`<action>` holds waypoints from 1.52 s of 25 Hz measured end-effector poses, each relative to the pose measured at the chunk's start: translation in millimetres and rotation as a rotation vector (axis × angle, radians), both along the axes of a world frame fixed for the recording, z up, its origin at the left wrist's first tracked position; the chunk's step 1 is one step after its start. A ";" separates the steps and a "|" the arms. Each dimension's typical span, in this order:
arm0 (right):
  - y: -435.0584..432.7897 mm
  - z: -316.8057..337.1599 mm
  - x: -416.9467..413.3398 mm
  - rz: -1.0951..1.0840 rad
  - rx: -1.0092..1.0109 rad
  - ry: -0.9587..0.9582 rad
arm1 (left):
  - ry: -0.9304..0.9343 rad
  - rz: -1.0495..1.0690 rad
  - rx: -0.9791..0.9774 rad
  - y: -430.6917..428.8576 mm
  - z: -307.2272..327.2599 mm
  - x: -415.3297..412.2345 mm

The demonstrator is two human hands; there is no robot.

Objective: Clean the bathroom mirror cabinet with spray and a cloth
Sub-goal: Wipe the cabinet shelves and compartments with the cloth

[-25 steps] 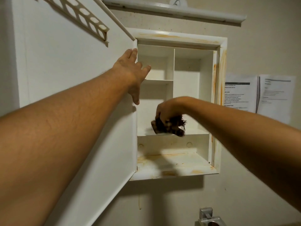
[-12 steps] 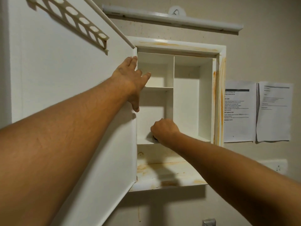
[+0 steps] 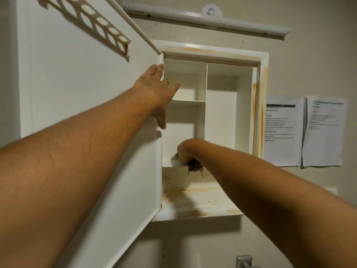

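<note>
The white wall cabinet (image 3: 260, 60) hangs open, its frame and bottom ledge streaked with orange stains. My left hand (image 3: 154, 89) lies flat with fingers spread against the edge of the open door (image 3: 81, 97). My right hand (image 3: 186, 151) is closed on a dark frayed cloth (image 3: 194, 166) and presses it on the front edge of the lower left shelf (image 3: 170, 163); threads of the cloth hang below the shelf. No spray bottle is in view.
A tube light (image 3: 208, 19) runs above the cabinet. Two printed sheets (image 3: 303, 132) are stuck to the wall on the right. A perforated strip (image 3: 87, 22) is fixed to the inside of the door. A metal fitting (image 3: 244, 262) pokes up at the bottom edge.
My right hand went from in front of the cabinet onto the lower left shelf with the cloth, then slid slightly left along its front edge. The left hand stayed on the door.
</note>
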State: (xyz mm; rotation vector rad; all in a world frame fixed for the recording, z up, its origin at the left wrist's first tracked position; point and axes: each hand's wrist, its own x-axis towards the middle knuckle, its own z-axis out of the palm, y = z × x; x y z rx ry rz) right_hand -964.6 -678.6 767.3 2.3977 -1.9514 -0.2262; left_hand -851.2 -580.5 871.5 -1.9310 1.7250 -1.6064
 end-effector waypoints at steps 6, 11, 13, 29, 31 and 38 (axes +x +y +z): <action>46.1 60.5 -30.4 0.156 -0.035 -0.049 | 0.018 0.003 0.028 0.4 0.5 -2.8; 46.5 70.8 -50.5 0.436 -0.591 -0.288 | 0.004 0.032 0.029 -1.1 1.6 -1.5; 37.3 36.2 -44.5 0.406 -0.614 -0.079 | -0.009 0.028 0.018 -2.0 0.2 -1.0; -2.0 -17.4 22.8 0.350 -0.320 -0.190 | -0.018 0.011 0.038 0.9 -1.1 1.1; 1.1 -16.2 15.4 0.375 -0.357 -0.138 | -0.010 0.004 0.034 2.9 -1.3 0.7; -10.6 -16.6 7.4 0.130 -0.222 0.274 | -0.006 0.006 0.030 5.4 -3.2 1.0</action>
